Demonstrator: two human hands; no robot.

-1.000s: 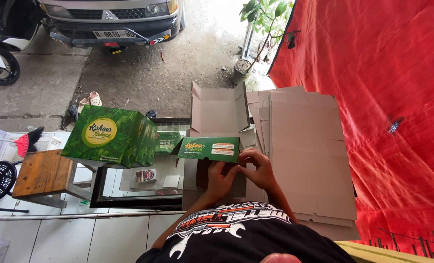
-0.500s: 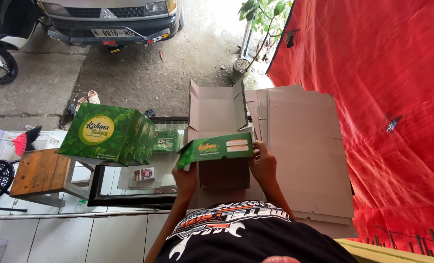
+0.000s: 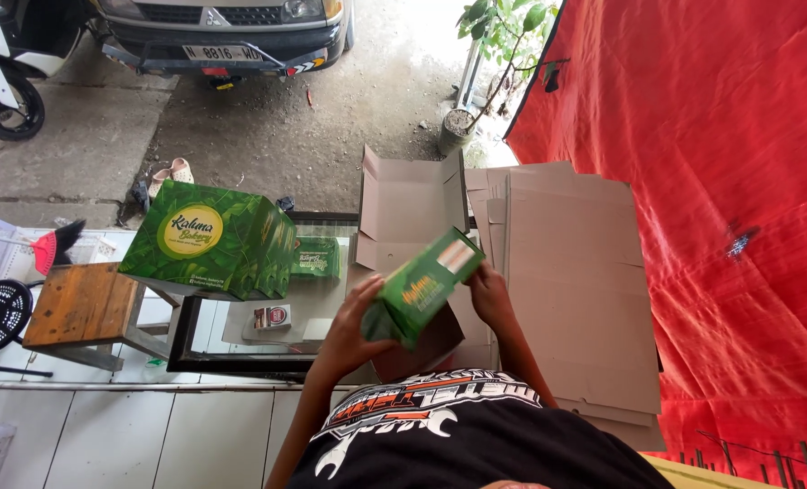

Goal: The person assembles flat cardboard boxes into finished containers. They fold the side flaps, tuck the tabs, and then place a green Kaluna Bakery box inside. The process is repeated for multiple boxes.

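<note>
I hold a small green cardboard box (image 3: 422, 285) tilted in front of my chest, its far end raised to the right. My left hand (image 3: 354, 326) grips its near lower end. My right hand (image 3: 489, 294) holds the far side, by the pale window panel. Beneath the box lies an unfolded brown carton blank (image 3: 408, 204) with its flaps open.
A stack of large green boxes (image 3: 209, 240) stands at the left on a glass-topped counter (image 3: 240, 330), with one flat green box (image 3: 316, 257) beside it. Flat brown cardboard sheets (image 3: 576, 290) lie to the right, against a red tarpaulin (image 3: 711, 181). A wooden stool (image 3: 82, 308), a car and a potted plant are farther off.
The green box has turned from lying level to tilted, right end up, and come closer to me. My left hand moved under its near end.
</note>
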